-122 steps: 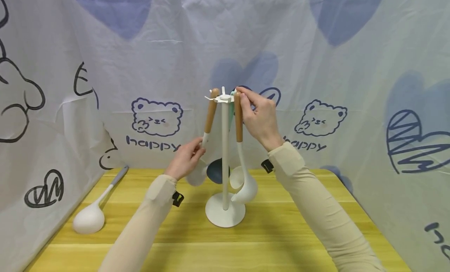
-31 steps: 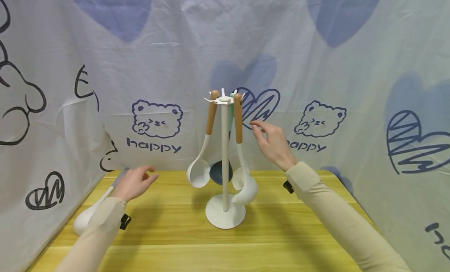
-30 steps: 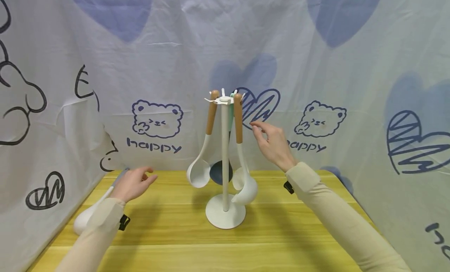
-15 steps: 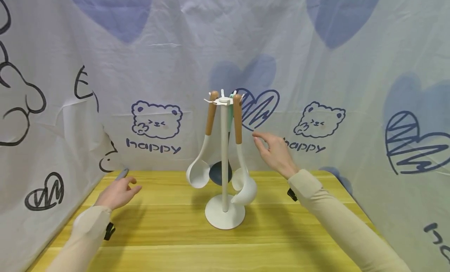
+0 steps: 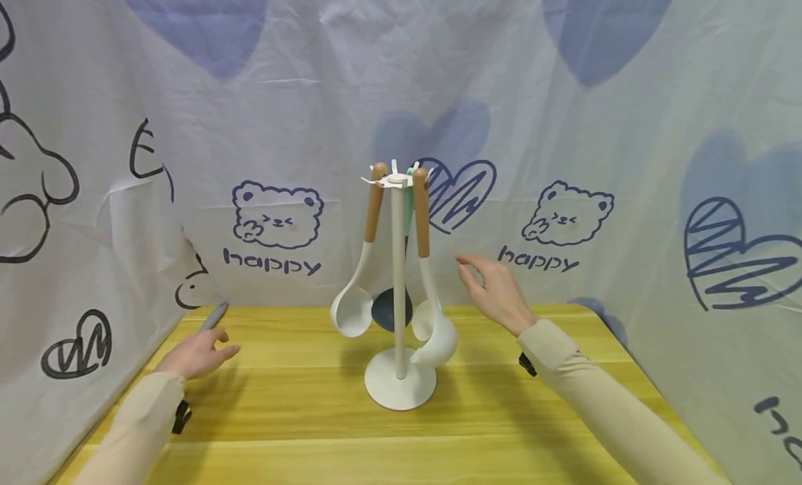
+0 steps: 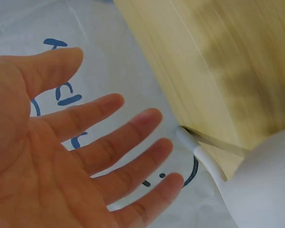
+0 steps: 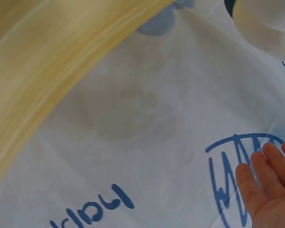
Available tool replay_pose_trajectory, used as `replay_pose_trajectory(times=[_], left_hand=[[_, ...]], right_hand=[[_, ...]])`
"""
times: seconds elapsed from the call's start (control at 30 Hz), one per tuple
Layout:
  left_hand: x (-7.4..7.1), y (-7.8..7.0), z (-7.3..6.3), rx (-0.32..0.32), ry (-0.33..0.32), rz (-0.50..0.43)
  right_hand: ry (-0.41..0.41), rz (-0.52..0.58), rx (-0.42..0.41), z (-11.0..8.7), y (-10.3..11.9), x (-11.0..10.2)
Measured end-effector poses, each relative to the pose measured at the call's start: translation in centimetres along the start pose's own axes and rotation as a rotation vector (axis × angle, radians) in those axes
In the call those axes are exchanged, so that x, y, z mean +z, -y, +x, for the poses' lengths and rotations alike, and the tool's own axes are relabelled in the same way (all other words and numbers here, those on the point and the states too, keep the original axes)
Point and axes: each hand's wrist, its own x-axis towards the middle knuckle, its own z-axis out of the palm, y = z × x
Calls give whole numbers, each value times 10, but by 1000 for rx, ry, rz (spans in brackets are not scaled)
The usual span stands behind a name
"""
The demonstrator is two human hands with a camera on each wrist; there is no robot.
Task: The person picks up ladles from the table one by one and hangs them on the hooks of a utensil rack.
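Note:
My left hand (image 5: pixel 194 353) is over the left side of the table, fingers extended and holding nothing. Below it lies a ladle with a grey handle (image 5: pixel 214 316); the hand and sleeve cover most of it in the head view, while its white bowl (image 6: pixel 270 185) shows in the left wrist view. A white utensil stand (image 5: pixel 399 283) rises mid-table. From it hang a left white ladle (image 5: pixel 352 311) and a right white ladle (image 5: pixel 436 339), both wooden-handled, plus a dark ladle (image 5: pixel 392 309) with a green handle. To the stand's right my right hand (image 5: pixel 498 293) hovers, fingers relaxed, touching nothing.
Behind the right ladle a cream-coloured bowl (image 5: pixel 423 321) partly shows. The wood-grain table (image 5: pixel 301 401) is bordered by a printed cloth (image 5: pixel 282 109) at the back and both sides.
Both hands have left the hanging ladles. The left moved left and down to above the lying ladle; the right drew back to the right and lower. The left white ladle now hangs free.

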Motion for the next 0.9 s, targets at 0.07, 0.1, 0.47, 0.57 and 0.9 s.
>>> replay_pose_trajectory(times=[0.07, 0.1, 0.47, 0.57, 0.9], left_hand=[[-1, 3, 0, -4, 17, 2], [-2, 5, -1, -10, 22, 4], [0, 29, -4, -49, -6, 61], [2, 37, -6, -75, 3, 64], [3, 51, -11, -111, 46, 20]], right_hand=[[5, 2, 12, -2, -3, 1], [9, 4, 22, -3, -5, 1], [44, 27, 85, -15, -18, 5], [52, 28, 96, -16, -19, 6], [64, 23, 109, -18, -22, 8]])
